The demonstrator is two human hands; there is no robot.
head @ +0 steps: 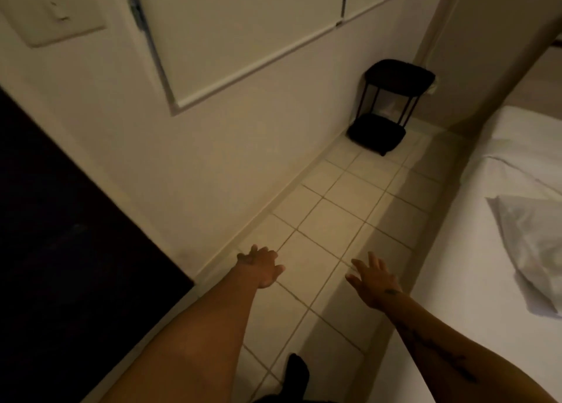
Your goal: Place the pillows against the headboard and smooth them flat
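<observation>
A white pillow (532, 244) lies crumpled on the white bed (474, 281) at the right edge of the view, partly cut off. A second white pillow or folded sheet (517, 171) lies farther up the bed. My left hand (261, 266) reaches out over the tiled floor, fingers loosely apart, holding nothing. My right hand (372, 279) is stretched forward beside the bed's edge, fingers spread and empty, a short way left of the crumpled pillow. The headboard is out of view.
A narrow strip of beige tiled floor (328, 220) runs between the wall and the bed. A small black two-tier stand (392, 104) sits in the far corner. A dark panel (60, 250) fills the left. A white door (243, 38) is above.
</observation>
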